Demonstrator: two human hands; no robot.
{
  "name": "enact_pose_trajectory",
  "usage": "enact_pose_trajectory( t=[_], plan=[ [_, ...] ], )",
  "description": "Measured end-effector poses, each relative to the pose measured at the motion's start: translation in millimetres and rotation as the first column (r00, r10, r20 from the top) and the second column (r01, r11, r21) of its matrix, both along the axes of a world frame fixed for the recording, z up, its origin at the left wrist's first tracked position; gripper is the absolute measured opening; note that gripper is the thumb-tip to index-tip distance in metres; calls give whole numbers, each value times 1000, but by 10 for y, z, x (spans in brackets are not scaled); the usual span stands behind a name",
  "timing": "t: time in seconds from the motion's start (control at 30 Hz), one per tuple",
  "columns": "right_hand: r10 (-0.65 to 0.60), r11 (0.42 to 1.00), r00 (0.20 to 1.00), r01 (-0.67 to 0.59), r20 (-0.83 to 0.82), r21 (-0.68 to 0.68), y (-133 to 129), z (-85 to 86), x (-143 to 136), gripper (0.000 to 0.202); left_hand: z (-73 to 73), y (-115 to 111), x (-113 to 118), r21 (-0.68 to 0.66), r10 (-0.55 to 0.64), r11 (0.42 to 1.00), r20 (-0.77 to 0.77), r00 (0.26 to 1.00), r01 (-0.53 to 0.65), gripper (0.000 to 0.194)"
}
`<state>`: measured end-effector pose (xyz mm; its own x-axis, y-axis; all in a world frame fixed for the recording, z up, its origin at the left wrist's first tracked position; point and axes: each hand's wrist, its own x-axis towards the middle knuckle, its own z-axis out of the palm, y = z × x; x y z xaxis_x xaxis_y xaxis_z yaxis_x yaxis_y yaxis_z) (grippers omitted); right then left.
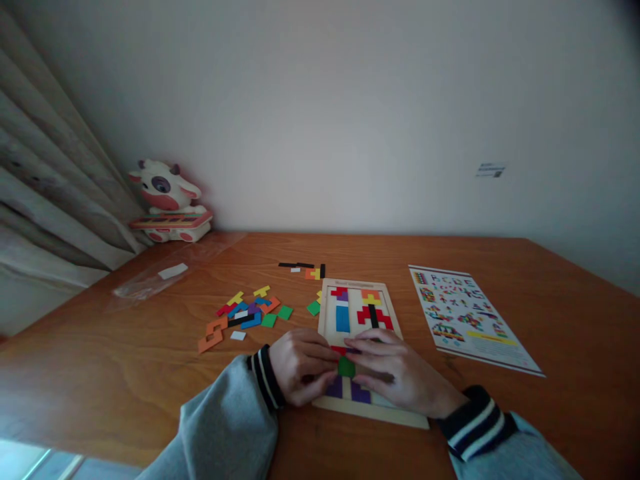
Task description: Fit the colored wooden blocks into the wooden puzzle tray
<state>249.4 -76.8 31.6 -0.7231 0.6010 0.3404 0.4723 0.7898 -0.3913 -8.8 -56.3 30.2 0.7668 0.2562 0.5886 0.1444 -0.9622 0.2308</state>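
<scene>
A wooden puzzle board (373, 417) lies in front of me with coloured block pieces set in its frame. My left hand (305, 365) is over its left edge, fingers curled together and the tips at the left side of a green puzzle piece (346, 367). From the other side my right hand (395, 368) reaches across the board, its index finger and thumb at the green piece's right side. Purple pieces (361, 393) lie just below it, and a red piece shows partly above. Farther up are a blue piece (343, 319) and a red one (385, 321).
Loose coloured pieces (251, 320) are piled left of the board, with black strips (296, 265) behind. A printed pattern sheet (470, 317) lies to the right. Clear plastic wrapping (150, 277) and a cow toy with a keyboard (170, 203) are at the back left, near the curtain.
</scene>
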Motion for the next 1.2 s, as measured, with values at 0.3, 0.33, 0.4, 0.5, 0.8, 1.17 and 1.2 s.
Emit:
enact_pose_trajectory(
  t=[0.3,0.33,0.4,0.5,0.8,1.17,1.2],
  plan=[
    [13,999,999,-11,34,-44,-35,16,-33,39,30,0,15,-30,-23,999,-73,997,21,19],
    [13,999,999,-11,39,-50,-38,11,-36,40,32,-1,16,-35,-29,999,-72,997,27,19],
    [14,998,999,-11,45,-61,-40,4,-40,41,37,-4,18,-44,-35,999,-71,997,32,19],
    [17,997,999,-15,38,-74,-39,0,-44,41,58,-14,18,-62,-31,998,-90,995,25,20],
    [4,998,1000,-3,28,-57,-44,-6,-30,38,82,-25,14,-60,-23,998,-140,990,15,23],
    [-9,1000,998,7,64,25,-24,-47,12,36,59,-52,16,-79,-5,997,-129,992,-5,33],
    [-9,999,997,7,74,33,-23,-54,15,36,58,-53,16,-80,-7,997,-129,992,-4,33]
  ],
)
